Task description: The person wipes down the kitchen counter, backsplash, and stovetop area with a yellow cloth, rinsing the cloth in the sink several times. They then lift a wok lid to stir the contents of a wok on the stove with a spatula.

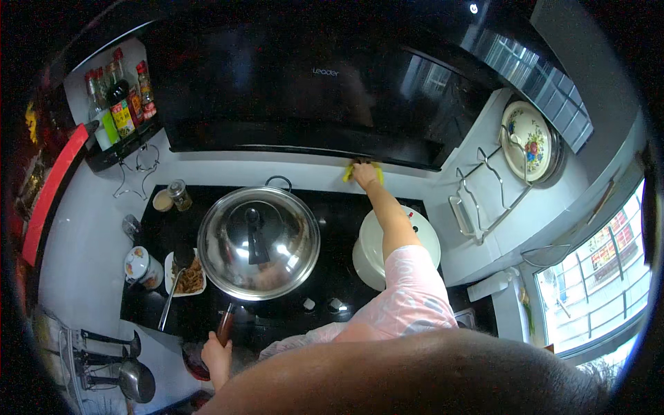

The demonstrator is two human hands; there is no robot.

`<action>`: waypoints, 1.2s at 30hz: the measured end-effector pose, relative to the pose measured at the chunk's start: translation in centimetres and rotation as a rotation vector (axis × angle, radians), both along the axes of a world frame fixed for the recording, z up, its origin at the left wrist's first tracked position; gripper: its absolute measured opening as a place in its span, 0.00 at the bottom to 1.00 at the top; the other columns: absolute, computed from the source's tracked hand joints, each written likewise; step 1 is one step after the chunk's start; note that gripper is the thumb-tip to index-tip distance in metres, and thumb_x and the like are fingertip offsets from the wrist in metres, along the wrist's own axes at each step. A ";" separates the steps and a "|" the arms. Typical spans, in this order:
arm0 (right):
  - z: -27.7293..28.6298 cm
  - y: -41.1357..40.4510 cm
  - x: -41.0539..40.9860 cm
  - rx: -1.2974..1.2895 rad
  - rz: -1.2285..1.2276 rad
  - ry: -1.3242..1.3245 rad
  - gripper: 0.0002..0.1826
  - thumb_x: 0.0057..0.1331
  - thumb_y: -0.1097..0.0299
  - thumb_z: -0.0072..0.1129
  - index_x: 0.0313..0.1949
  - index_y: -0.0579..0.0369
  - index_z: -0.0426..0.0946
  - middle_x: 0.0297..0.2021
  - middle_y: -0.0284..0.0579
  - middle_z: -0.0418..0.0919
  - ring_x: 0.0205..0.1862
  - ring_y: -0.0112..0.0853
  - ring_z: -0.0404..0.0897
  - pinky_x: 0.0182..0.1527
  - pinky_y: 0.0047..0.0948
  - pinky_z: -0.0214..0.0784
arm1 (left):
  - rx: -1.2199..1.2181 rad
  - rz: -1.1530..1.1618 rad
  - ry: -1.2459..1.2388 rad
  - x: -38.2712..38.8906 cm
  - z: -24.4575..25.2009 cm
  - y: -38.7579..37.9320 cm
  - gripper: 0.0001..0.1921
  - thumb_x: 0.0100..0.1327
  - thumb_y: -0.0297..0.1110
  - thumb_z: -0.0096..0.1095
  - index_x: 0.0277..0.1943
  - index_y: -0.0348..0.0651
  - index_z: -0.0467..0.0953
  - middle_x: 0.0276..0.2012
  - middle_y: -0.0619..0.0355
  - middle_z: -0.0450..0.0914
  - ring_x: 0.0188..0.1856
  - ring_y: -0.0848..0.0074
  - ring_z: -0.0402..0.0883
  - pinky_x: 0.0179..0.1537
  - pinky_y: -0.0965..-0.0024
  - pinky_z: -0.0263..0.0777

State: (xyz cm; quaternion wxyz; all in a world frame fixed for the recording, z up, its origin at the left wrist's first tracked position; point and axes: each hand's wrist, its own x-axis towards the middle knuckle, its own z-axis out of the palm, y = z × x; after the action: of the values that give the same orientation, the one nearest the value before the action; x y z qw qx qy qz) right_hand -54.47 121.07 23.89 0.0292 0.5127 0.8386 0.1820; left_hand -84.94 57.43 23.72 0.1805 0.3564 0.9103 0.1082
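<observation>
My right hand [365, 172] is stretched far forward, shut on a yellow cloth [379, 175] that it presses against the white wall just under the range hood. My left hand [217, 357] holds the end of the wooden wok handle [225, 326] at the front edge of the stove. A domed steel lid [290, 223] with a black knob covers the wok, so its inside is hidden. Beneath my right arm stands a white lidded pot [369, 254], partly hidden by the forearm and sleeve.
The black range hood [311, 114] overhangs the stove. A dish of brown food [190, 280] with a spoon, an enamel canister [141, 264] and small jars [179, 195] line the left side. Sauce bottles [122, 111] stand on a shelf. Plates [526, 140] sit in a wall rack; ladles [136, 381] hang left.
</observation>
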 end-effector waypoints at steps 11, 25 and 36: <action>14.1 -17.3 4.5 0.192 0.338 0.345 0.07 0.49 0.76 0.56 0.30 0.55 0.79 0.36 0.49 0.73 0.42 0.46 0.72 0.45 0.41 0.67 | 0.217 -0.106 -0.757 -1.3 -0.6 -0.3 0.17 0.55 0.34 0.69 0.38 0.36 0.66 0.20 0.54 0.76 0.19 0.75 0.77 0.20 0.71 0.71; 6.7 -38.4 7.6 0.610 -0.242 0.581 0.17 0.53 0.75 0.57 0.45 0.54 0.76 0.46 0.54 0.74 0.51 0.48 0.71 0.53 0.39 0.64 | 0.301 -0.034 -1.314 -3.1 -4.1 -0.4 0.09 0.57 0.28 0.63 0.37 0.39 0.69 0.21 0.61 0.73 0.20 0.79 0.71 0.22 0.77 0.65; 9.5 -42.0 -16.1 -0.091 0.282 0.688 0.26 0.62 0.55 0.57 0.58 0.49 0.69 0.50 0.58 0.73 0.54 0.51 0.72 0.55 0.42 0.65 | 0.369 -0.086 -1.412 -0.5 -6.9 -0.1 0.10 0.59 0.26 0.60 0.39 0.39 0.65 0.19 0.57 0.71 0.14 0.73 0.71 0.15 0.69 0.67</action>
State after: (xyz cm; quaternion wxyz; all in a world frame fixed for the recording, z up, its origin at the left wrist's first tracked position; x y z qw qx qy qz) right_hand -70.59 79.11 33.38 -0.2569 0.4215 0.8689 -0.0361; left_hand -85.44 57.28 16.82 0.6656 0.2615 0.5291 0.4568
